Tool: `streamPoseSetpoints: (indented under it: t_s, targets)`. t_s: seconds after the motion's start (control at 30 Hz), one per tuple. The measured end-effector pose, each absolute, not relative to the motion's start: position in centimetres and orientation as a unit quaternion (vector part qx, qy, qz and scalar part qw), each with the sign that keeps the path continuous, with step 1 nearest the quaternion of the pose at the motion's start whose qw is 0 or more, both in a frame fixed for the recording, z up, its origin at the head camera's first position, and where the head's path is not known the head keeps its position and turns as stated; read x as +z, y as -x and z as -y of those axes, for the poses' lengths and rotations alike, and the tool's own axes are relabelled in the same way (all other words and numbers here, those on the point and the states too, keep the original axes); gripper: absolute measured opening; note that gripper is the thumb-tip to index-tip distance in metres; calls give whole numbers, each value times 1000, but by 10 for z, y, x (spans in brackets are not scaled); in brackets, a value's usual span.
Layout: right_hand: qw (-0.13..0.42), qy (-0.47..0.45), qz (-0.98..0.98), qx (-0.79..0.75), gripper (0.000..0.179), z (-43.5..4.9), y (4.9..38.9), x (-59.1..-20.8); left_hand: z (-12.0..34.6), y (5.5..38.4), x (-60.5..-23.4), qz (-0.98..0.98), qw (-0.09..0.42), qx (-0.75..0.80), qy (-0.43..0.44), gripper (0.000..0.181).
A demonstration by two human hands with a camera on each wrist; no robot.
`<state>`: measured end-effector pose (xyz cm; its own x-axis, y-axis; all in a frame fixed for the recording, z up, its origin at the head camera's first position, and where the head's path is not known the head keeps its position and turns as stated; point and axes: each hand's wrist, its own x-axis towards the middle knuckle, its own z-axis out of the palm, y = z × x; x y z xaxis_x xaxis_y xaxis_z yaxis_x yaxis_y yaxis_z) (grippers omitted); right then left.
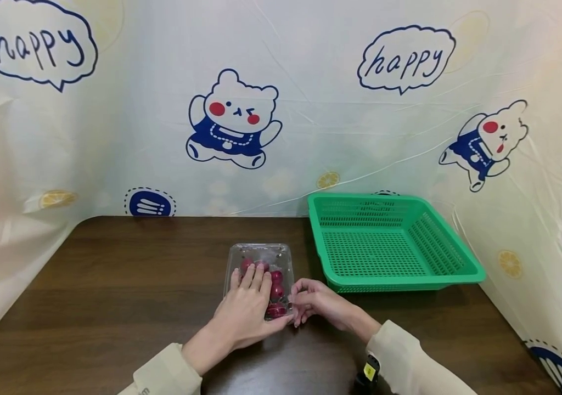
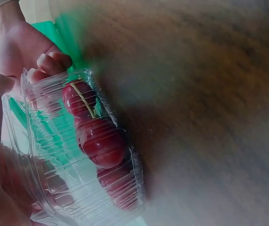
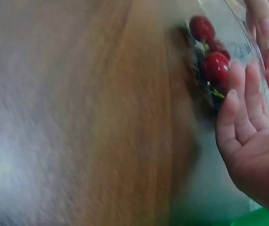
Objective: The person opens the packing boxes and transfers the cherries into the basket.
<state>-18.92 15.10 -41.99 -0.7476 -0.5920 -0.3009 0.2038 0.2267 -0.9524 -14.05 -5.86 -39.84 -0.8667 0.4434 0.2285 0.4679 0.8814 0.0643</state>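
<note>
Near the middle of the bench (image 1: 113,285), we've got a clear plastic box (image 1: 276,255) of dark red cherries (image 1: 276,291), and both hands are at it! The left hand (image 1: 243,315) is laid across the lid, fingers straight and a little spread, thumb out toward the near right corner; it's pressing rather than gripping, and my read is that the broad palm is there to keep this light box from skidding. And look at the right hand (image 1: 320,302), up against the box's right side, fingers part bent, tips at the plastic edge. Has it got a pinch on that rim? I cannot tell, even from the wrist views; the fingertips and the clear plastic blur together. One hand above, one at the side: that looks like a sensible split, the flat one bracing while the other has the finer contact.

Green mesh basket (image 1: 404,283) now, sitting upright just beyond the right hand, well within its range, which would explain the spot; it's off to the side, so it doesn't crowd the box. Through the ribbed wall in the left wrist view, the cherries show stems and glossy skins. Behind it all hangs a pale printed cloth (image 1: 320,131), bears and "happy" bubbles, closing off the bench's far edge.
</note>
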Motion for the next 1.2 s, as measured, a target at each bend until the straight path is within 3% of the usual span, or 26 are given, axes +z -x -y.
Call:
streamPoseSetpoints:
  t_s: [0.37,0.73,1.2]
  targets:
    - [261,118,-770,-570,14,-143,185,-415,61,140,-392,963,70,-139,219,87]
    - [244,127,-782,-559,20,-144,186,-419,68,145,-381,956,21,-222,192,78]
    - [240,127,-792,-546,24,-144,186,-416,78,152,-367,943,4,-283,174,64]
